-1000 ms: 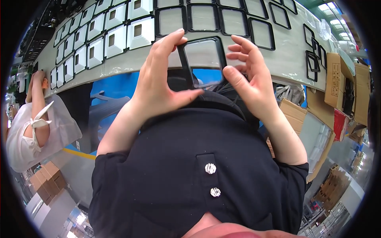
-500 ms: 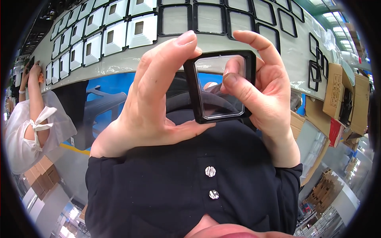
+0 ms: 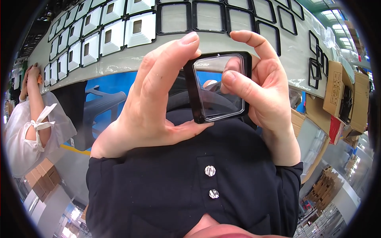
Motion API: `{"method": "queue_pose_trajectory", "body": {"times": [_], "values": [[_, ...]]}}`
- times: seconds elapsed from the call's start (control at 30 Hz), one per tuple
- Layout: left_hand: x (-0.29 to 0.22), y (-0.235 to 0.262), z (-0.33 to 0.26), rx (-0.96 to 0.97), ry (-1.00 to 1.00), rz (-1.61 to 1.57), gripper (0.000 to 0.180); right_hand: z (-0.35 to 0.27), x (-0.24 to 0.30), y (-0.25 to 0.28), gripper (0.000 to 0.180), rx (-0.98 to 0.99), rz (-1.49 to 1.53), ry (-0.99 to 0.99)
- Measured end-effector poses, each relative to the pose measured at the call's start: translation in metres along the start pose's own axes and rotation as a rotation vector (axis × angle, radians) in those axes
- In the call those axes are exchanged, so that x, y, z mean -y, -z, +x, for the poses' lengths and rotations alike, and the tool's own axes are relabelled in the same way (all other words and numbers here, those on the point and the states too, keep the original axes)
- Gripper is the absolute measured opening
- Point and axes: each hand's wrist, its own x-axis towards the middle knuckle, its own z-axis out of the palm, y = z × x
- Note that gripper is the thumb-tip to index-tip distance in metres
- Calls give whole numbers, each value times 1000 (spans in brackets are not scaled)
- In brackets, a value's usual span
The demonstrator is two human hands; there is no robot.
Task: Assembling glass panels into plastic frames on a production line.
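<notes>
Between my hands, in front of my chest, is a black square frame [image 3: 193,93] with a clear window, held up off the table and slightly tilted. My left hand [image 3: 152,95] grips its left side, fingers at the upper left corner and thumb under the lower left corner. At the right side, my right hand [image 3: 266,85] pinches the frame's edge, with the thumb over the front of the clear window and a fingertip showing through behind it. The right index finger sticks up free above the frame.
A long table [image 3: 115,63] ahead bears rows of black frames [image 3: 209,16], with white inserts [image 3: 140,29] in those at left. Loose frames [image 3: 314,71] lie at its right end by open cardboard boxes [image 3: 337,89]. A grey stool [image 3: 105,105] stands below; a co-worker's arm [image 3: 35,91] reaches in at far left.
The frame has turned a little, its right edge moving slightly left. My right thumb and index finger have shifted slightly left; both hands keep their hold.
</notes>
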Motion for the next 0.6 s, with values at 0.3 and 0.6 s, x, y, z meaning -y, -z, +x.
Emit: {"method": "queue_pose_trajectory", "body": {"times": [0.3, 0.6], "values": [[3, 0, -3, 9, 1, 6, 121, 2, -6, 2, 61, 9, -22, 11], [42, -17, -4, -16, 88, 27, 110, 27, -45, 20, 64, -143, -690, 284]]}}
